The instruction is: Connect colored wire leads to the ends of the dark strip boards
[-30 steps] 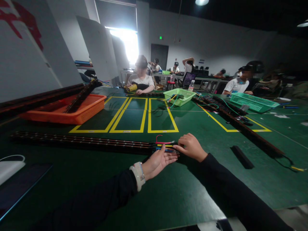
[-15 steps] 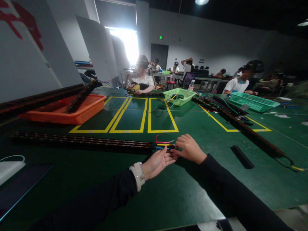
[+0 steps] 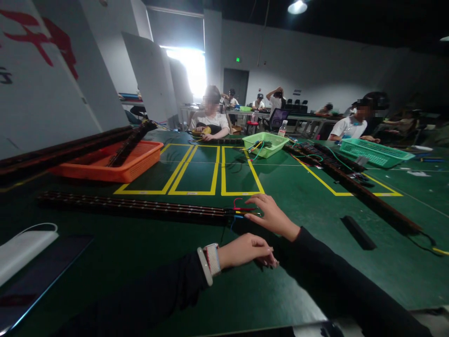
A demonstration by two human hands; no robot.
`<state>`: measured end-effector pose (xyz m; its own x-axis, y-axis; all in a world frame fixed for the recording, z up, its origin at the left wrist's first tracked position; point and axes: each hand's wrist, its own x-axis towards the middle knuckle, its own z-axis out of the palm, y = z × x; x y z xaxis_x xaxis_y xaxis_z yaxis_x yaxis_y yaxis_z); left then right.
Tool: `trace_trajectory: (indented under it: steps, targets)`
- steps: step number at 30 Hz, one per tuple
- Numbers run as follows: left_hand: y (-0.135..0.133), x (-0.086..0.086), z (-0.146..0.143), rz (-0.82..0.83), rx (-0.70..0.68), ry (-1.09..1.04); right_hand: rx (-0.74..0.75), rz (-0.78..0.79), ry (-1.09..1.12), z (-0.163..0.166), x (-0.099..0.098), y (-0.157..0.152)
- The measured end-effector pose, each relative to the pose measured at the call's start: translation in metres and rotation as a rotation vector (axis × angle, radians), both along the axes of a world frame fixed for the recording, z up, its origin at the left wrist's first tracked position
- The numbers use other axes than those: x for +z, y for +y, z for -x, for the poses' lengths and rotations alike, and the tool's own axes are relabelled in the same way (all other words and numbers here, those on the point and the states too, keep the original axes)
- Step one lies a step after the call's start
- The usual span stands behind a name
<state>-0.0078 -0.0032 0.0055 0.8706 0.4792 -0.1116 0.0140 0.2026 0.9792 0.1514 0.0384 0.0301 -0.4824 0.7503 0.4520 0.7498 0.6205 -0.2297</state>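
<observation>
A long dark strip bundle (image 3: 140,208) with rows of small silvery marks lies across the table. Red, yellow and blue wires (image 3: 242,211) come out of its right end. My right hand (image 3: 271,216) is over the wire tips, thumb and fingers apart around them. Whether it touches a wire is hard to make out. Nearer to me, my left hand (image 3: 247,249) hovers palm down over the bare table, its fingers loosely bent and apart, with nothing visible in them. A light band and a bracelet circle the left wrist.
An orange basket (image 3: 140,164) holding a dark strip stands at left. Green baskets (image 3: 266,146) (image 3: 377,152) stand farther back. A dark bar (image 3: 358,232) and a long strip (image 3: 372,196) lie to the right. A phone-like slab (image 3: 45,271) is near left. Co-workers sit beyond the table.
My left hand has left the wire ends, moving toward me and turning palm down. My right hand has opened its fingers at the wires. The view has shifted slightly.
</observation>
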Motion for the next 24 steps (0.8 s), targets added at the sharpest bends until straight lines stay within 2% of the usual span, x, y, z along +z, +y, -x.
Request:
trace_trajectory:
  steps: [5,8,13,15,18,21,24]
  targets:
    - [-0.004,0.006,0.005,-0.093,-0.038,-0.028,0.030,-0.021,-0.112,0.040,0.004,0.004]
    - [-0.003,0.006,0.006,-0.073,-0.055,-0.023,0.032,-0.048,-0.245,0.057,0.004,0.010]
    - [-0.001,0.000,0.003,0.010,-0.057,-0.034,0.025,0.017,-0.476,0.069,0.013,0.016]
    - [-0.001,-0.001,0.003,0.036,-0.064,-0.048,0.026,0.057,-0.482,0.069,0.019,0.016]
    - [-0.001,-0.002,0.002,0.095,-0.055,-0.074,-0.032,0.130,-0.370,0.061,0.029,0.016]
    - [0.000,-0.003,0.002,0.213,0.057,-0.140,-0.108,0.165,-0.216,0.045,0.044,0.014]
    - [0.002,-0.004,0.003,0.338,0.290,-0.281,-0.110,0.209,-0.135,0.019,0.063,0.009]
